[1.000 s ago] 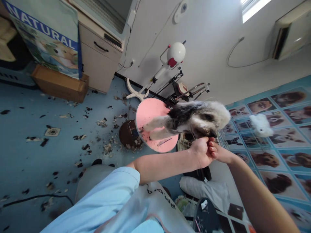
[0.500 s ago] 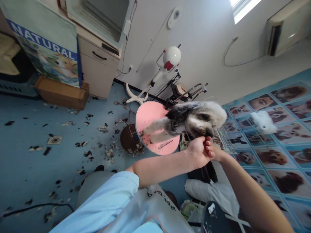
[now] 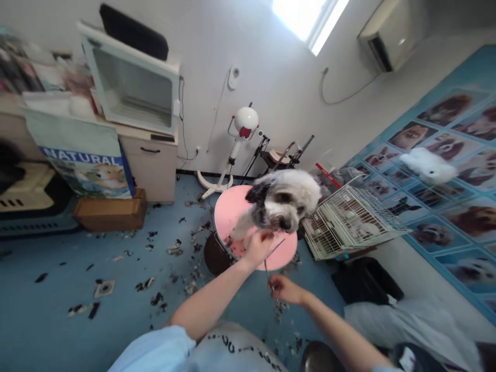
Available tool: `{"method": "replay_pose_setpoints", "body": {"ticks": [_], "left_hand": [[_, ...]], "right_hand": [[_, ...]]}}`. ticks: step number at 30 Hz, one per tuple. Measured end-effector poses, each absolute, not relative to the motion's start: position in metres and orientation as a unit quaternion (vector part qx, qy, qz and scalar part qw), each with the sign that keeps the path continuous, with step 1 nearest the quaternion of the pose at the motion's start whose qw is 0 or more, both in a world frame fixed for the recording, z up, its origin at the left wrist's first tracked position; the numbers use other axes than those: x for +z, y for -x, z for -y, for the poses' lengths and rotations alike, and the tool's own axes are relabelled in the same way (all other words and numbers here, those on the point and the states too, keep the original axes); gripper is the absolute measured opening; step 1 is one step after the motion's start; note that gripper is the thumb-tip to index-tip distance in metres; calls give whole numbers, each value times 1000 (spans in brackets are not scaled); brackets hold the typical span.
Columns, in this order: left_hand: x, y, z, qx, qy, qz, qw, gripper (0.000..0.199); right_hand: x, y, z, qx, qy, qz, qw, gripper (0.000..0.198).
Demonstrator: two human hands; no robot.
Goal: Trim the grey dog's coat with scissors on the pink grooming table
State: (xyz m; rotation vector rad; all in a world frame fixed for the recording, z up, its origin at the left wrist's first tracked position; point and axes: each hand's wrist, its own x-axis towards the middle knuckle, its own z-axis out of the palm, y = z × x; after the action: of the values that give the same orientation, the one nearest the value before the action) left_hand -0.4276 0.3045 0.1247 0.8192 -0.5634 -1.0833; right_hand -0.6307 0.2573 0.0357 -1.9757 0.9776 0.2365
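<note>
A dog [image 3: 287, 199] with white and dark grey fur is on a round pink table [image 3: 228, 206], its head turned toward me. Just under its muzzle is my left hand [image 3: 259, 250], fingers closed at the fur of the chin; the exact grip is partly hidden. Below and to the right, my right hand [image 3: 285, 289] holds slim scissors [image 3: 266, 268], their blades pointing up toward the table edge. A thin purple stick-like tool [image 3: 276, 248] lies on the tabletop beyond the scissors.
Cut fur [image 3: 176, 248] is scattered over the blue floor. A brown stool [image 3: 215, 256] stands against the table's left side. Right of the table is a white wire cage [image 3: 341, 222]. Behind stands a white dryer [image 3: 246, 121] on a stand.
My hands were together at the dog's muzzle; now they are apart and lower. The right hand has drawn back, with scissors showing. The dog's head has turned more toward me, and the view has shifted.
</note>
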Motion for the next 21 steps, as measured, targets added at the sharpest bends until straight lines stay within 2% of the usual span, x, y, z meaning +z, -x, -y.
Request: {"method": "replay_pose_setpoints", "body": {"ticks": [2, 5, 8, 10, 13, 17, 21], "left_hand": [[110, 427, -298, -456, -403, 318, 727, 17], [118, 431, -287, -431, -429, 327, 723, 17], [139, 421, -280, -412, -462, 313, 721, 20], [148, 401, -279, -410, -483, 354, 688, 20], [158, 363, -281, -356, -523, 440, 637, 18], [178, 340, -278, -207, -584, 465, 632, 38], [207, 356, -269, -158, -589, 497, 617, 38]], "right_hand": [[-8, 641, -278, 23, 740, -439, 509, 12], [-54, 642, -299, -70, 694, -488, 525, 22], [-72, 626, -306, -179, 657, -504, 531, 33], [-74, 611, -307, -231, 632, -488, 556, 39], [-70, 589, -311, -244, 584, -428, 645, 43], [-51, 553, -322, -261, 468, -355, 766, 46], [-12, 501, -321, -326, 460, -300, 769, 56]]}}
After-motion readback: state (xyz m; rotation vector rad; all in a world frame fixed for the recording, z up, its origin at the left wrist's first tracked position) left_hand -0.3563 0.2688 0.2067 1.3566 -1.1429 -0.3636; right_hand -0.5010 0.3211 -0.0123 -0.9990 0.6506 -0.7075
